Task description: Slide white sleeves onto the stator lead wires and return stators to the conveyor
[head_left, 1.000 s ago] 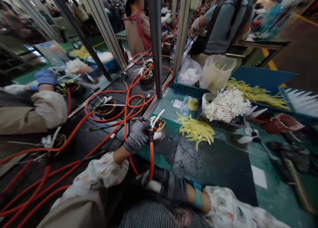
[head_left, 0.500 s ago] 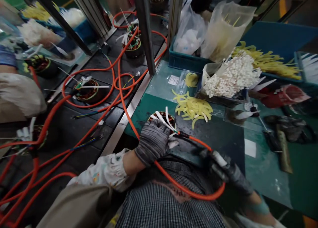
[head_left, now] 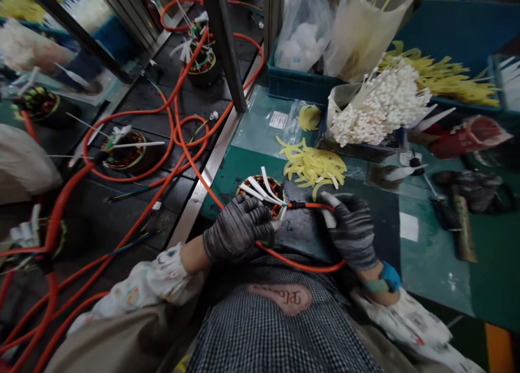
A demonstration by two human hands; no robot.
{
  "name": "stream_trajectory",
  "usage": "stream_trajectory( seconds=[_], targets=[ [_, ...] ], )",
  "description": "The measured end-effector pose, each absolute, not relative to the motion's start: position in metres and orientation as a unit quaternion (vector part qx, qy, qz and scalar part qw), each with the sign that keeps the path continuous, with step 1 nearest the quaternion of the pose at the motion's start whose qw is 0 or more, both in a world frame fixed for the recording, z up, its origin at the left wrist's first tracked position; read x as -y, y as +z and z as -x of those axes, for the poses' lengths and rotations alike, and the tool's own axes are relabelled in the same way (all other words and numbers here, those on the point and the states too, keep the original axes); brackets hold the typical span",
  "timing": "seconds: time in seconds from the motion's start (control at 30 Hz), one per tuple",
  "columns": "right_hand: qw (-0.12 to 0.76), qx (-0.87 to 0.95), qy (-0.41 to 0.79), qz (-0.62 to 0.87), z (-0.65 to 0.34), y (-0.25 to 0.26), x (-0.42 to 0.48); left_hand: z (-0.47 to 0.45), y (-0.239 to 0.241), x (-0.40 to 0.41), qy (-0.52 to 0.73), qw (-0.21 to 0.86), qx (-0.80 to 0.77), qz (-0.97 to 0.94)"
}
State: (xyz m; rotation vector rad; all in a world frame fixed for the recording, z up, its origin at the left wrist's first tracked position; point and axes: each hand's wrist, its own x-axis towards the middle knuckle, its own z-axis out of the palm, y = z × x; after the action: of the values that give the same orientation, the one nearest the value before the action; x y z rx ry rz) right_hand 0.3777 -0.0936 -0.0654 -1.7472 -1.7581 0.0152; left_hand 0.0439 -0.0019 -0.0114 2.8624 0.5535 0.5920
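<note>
A round motor stator (head_left: 266, 189) with copper windings and white sleeved leads sits at the near edge of the green table (head_left: 439, 264). My left hand (head_left: 239, 229), in a grey knit glove, is closed around the stator's near side. An orange cable (head_left: 303, 266) runs from the stator, loops over my lap and comes back up. My right hand (head_left: 352, 228), also gloved, is closed on the orange cable just right of the stator. A heap of short yellow sleeves (head_left: 312, 166) lies just beyond both hands.
A bag of white-tipped ties (head_left: 379, 108) and blue bins (head_left: 296, 83) with plastic bags stand at the back. Tools (head_left: 459, 221) lie to the right. On the black conveyor (head_left: 134, 210) to the left, more stators (head_left: 125, 154) and orange cables lie. A metal post (head_left: 221, 43) rises at the table's corner.
The stator has come off the conveyor side onto the table's near edge. My right hand has moved up along the orange cable to beside the stator. The view has tilted down.
</note>
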Motion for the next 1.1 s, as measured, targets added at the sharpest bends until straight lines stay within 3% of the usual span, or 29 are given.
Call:
stream_trajectory(
  seconds=[0.1,0.2,0.3,0.4,0.5,0.9,1.1],
  targets=[
    [0.395,0.726,0.071,0.558,-0.361,-0.033,0.114,-0.063,-0.004,-0.010,0.175,0.166,-0.157,-0.958],
    [0.373,0.802,0.213,0.415,-0.350,-0.003,0.120,-0.088,0.002,-0.023,0.138,0.267,-0.144,-0.943],
    [0.355,0.796,0.292,0.395,-0.349,0.011,0.120,-0.105,0.003,-0.030,0.104,0.315,-0.151,-0.931],
    [0.377,0.758,0.324,0.423,-0.352,0.010,0.124,-0.106,0.005,-0.022,0.100,0.330,-0.192,-0.919],
    [0.432,0.703,0.315,0.468,-0.351,0.004,0.132,-0.093,0.004,-0.003,0.193,0.317,-0.244,-0.896],
    [0.620,0.359,0.338,0.610,-0.296,-0.028,0.087,-0.100,-0.023,0.041,0.358,0.117,-0.325,-0.868],
    [0.630,0.400,0.402,0.530,-0.283,-0.049,0.078,-0.069,0.019,-0.066,0.353,0.252,-0.325,-0.840]
  ],
)
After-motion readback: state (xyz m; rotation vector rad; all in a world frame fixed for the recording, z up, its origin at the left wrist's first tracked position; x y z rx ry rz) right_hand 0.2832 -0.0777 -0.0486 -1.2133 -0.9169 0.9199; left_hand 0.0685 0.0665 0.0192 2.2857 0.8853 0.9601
